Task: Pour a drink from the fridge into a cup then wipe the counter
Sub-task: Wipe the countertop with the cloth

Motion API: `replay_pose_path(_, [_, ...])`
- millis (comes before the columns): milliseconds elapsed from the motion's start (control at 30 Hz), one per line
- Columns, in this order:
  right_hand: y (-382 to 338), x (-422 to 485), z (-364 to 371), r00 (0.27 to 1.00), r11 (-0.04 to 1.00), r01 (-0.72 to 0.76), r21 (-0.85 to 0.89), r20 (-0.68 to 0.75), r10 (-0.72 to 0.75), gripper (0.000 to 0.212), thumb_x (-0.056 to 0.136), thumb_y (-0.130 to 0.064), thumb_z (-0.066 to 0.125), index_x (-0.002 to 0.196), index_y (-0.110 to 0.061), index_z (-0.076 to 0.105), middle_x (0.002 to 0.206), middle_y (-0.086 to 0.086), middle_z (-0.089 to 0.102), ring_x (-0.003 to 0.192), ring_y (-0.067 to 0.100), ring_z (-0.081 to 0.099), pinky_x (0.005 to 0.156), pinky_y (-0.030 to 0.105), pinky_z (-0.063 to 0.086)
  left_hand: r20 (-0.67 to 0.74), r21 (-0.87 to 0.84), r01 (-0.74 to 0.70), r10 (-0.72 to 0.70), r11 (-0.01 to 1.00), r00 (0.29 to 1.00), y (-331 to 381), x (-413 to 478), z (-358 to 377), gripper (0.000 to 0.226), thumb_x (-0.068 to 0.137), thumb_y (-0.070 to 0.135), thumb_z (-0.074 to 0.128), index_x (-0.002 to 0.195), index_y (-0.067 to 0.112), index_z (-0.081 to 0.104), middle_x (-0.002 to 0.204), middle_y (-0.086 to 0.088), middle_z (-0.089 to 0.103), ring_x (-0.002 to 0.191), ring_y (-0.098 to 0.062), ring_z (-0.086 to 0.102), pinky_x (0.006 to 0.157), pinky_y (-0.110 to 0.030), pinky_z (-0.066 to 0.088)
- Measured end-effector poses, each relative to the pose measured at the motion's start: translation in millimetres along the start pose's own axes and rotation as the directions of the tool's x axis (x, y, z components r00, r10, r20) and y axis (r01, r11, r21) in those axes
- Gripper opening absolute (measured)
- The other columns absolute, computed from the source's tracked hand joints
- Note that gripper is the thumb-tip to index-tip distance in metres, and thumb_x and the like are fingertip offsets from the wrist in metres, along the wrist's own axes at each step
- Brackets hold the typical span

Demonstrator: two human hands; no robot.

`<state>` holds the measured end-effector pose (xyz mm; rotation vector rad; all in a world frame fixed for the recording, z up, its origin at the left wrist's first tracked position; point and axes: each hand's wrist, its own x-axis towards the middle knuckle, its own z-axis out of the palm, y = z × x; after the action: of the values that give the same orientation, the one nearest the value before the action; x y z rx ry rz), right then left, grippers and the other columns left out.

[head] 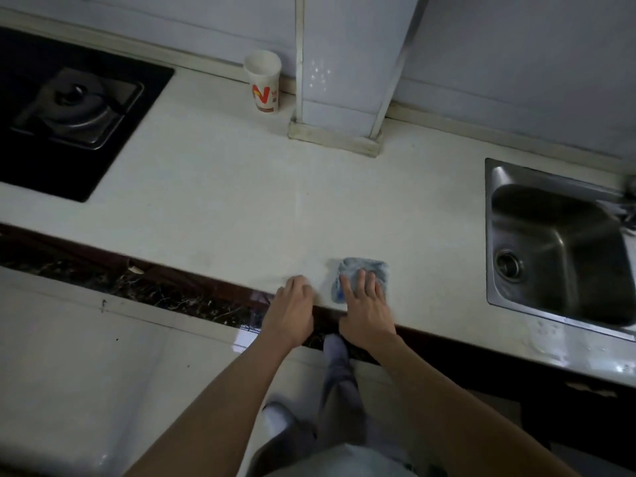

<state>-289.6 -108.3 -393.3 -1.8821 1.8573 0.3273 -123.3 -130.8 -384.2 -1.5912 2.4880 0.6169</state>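
Head view: wiping step, blue cloth (365,265) near the bench's (223,201) front edge.
Right hand (366,311) presses flat on the cloth, grip spread, nothing pinched. The cloth looks soft and light and will likely bunch, so press mid-cloth. Left hand (292,304) rests empty beside it. Paper cup (263,82) stands well back, probably tippy.

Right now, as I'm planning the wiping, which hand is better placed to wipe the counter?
Right. The right hand presses flat on the blue cloth, on the counter near its front edge. The left hand rests bare on the counter beside the cloth, holding nothing.
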Motion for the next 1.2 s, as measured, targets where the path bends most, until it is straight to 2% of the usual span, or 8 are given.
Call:
replay_pose_path(200, [-41.1, -12.7, 10.2, 0.996, 0.996, -0.090, 0.020, -0.014, 0.090, 0.085, 0.087, -0.032, 0.049, 0.156, -0.017, 0.002, 0.159, 0.025, -0.007, 0.147, 0.044, -0.007, 0.119, 0.048, -0.003, 0.074, -0.113, -0.030, 0.039, 0.993, 0.997, -13.2, -7.0, -0.7, 0.042, 0.085, 0.011, 0.050, 0.127, 0.004, 0.047, 0.147, -0.014, 0.031, 0.138, -0.028, 0.029, 0.114, -0.037, 0.028])
replay_pose_path(367, [-54.5, -3.1, 7.3, 0.997, 0.995, -0.078, 0.062, 0.015, 0.078, 0.084, 0.089, -0.031, 0.048, 0.156, -0.019, -0.003, 0.160, 0.022, -0.013, 0.146, 0.042, -0.015, 0.121, 0.048, -0.005, 0.131, -0.201, -0.036, 0.063, 0.979, 0.989, -31.0, 4.6, -12.0, 0.045, 0.088, 0.009, 0.048, 0.133, 0.006, 0.049, 0.149, -0.010, 0.037, 0.135, -0.025, 0.035, 0.111, -0.033, 0.031])
replay_pose_path(533, [-56.8, 24.4, -5.8, 1.000, 1.000, -0.008, 0.012, 0.027, 0.008, 0.085, 0.091, -0.032, 0.046, 0.155, -0.018, -0.007, 0.159, 0.023, -0.017, 0.146, 0.040, -0.018, 0.121, 0.047, -0.006, 0.100, -0.196, -0.089, 0.110, 0.977, 0.989, -57.0, 21.3, -26.7, 0.048, 0.086, 0.003, 0.045, 0.133, 0.008, 0.052, 0.137, -0.007, 0.051, 0.125, -0.021, 0.045, 0.103, -0.029, 0.037])
replay_pose_path(733, [-42.4, 104.9, -46.5, 0.998, 0.999, -0.037, 0.011, -0.042, 0.037, 0.088, 0.084, -0.024, 0.050, 0.155, -0.016, 0.000, 0.160, 0.024, -0.009, 0.147, 0.042, -0.010, 0.121, 0.048, -0.001, 0.013, -0.121, -0.143, 0.146, 0.982, 0.989, -73.4, 45.0, -34.7, 0.051, 0.081, 0.000, 0.046, 0.131, 0.000, 0.052, 0.150, -0.012, 0.038, 0.137, -0.027, 0.037, 0.106, -0.036, 0.039])
replay_pose_path(800, [-36.1, 133.5, -62.3, 0.996, 0.996, -0.079, 0.034, -0.035, 0.081, 0.088, 0.085, -0.024, 0.050, 0.155, -0.018, -0.002, 0.159, 0.024, -0.012, 0.147, 0.042, -0.011, 0.121, 0.050, 0.000, 0.034, -0.084, -0.170, 0.174, 0.982, 0.984, -76.6, 57.8, -38.9, 0.054, 0.081, 0.002, 0.045, 0.134, -0.001, 0.050, 0.153, -0.016, 0.033, 0.141, -0.031, 0.032, 0.114, -0.040, 0.031])
replay_pose_path(933, [-17.9, 188.2, -98.0, 0.990, 0.988, -0.131, 0.079, -0.047, 0.135, 0.086, 0.088, -0.026, 0.052, 0.155, -0.023, -0.001, 0.160, 0.021, -0.014, 0.147, 0.041, -0.013, 0.121, 0.050, 0.000, 0.051, 0.025, -0.135, 0.134, 0.990, 0.990, -83.2, 83.6, -49.1, 0.054, 0.096, 0.014, 0.039, 0.149, 0.008, 0.029, 0.162, -0.007, 0.009, 0.149, -0.022, 0.007, 0.122, -0.040, 0.009])
replay_pose_path(1067, [-1.4, 236.1, -127.0, 0.982, 0.978, -0.173, 0.113, -0.061, 0.181, 0.084, 0.088, -0.027, 0.054, 0.155, -0.025, 0.004, 0.161, 0.019, -0.010, 0.148, 0.040, -0.010, 0.121, 0.051, 0.002, -0.022, 0.030, -0.075, 0.076, 0.997, 0.997, -97.0, 98.6, -55.1, 0.052, 0.092, 0.010, 0.044, 0.144, 0.003, 0.038, 0.159, -0.012, 0.022, 0.146, -0.027, 0.020, 0.121, -0.043, 0.016])
replay_pose_path(1200, [4.6, 269.6, -143.7, 0.967, 0.965, -0.208, 0.159, -0.117, 0.228, 0.079, 0.089, -0.029, 0.051, 0.154, -0.026, 0.008, 0.160, 0.020, 0.001, 0.147, 0.040, 0.000, 0.121, 0.051, 0.008, 0.017, 0.024, 0.018, -0.018, 1.000, 1.000, -120.4, 96.7, -54.0, 0.058, 0.084, 0.008, 0.051, 0.140, 0.000, 0.042, 0.155, -0.015, 0.028, 0.143, -0.032, 0.027, 0.118, -0.048, 0.021])
